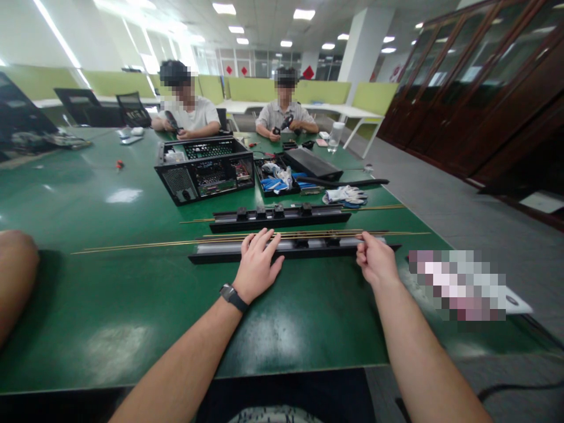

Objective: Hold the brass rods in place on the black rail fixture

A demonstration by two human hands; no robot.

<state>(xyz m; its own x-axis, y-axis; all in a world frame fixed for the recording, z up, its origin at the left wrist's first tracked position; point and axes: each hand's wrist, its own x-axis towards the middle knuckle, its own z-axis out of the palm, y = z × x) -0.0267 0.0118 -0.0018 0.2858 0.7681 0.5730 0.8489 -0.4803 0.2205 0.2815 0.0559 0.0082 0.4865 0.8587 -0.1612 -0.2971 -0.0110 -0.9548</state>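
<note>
Several thin brass-coloured rods (145,245) lie lengthwise along a long black rail (326,249) with a pale channel and small black blocks. My left hand (259,264), with a black band on its wrist, rests over the rods and the rail's left half, fingers spread and flat. At the right end of the rail, my right hand (376,258) is closed, thumb and forefinger pinching at the rods. How many rods it pinches is hidden. Just beyond lies a second black rail (282,218) with several black blocks and more thin rods poking out at both ends.
Farther back stand an open black computer case (205,170), a tray with gloves (277,179), and a flat black box (312,163). White gloves (346,195) lie nearer. Two people sit across the green table (110,329). Someone's bare limb (15,276) enters at left.
</note>
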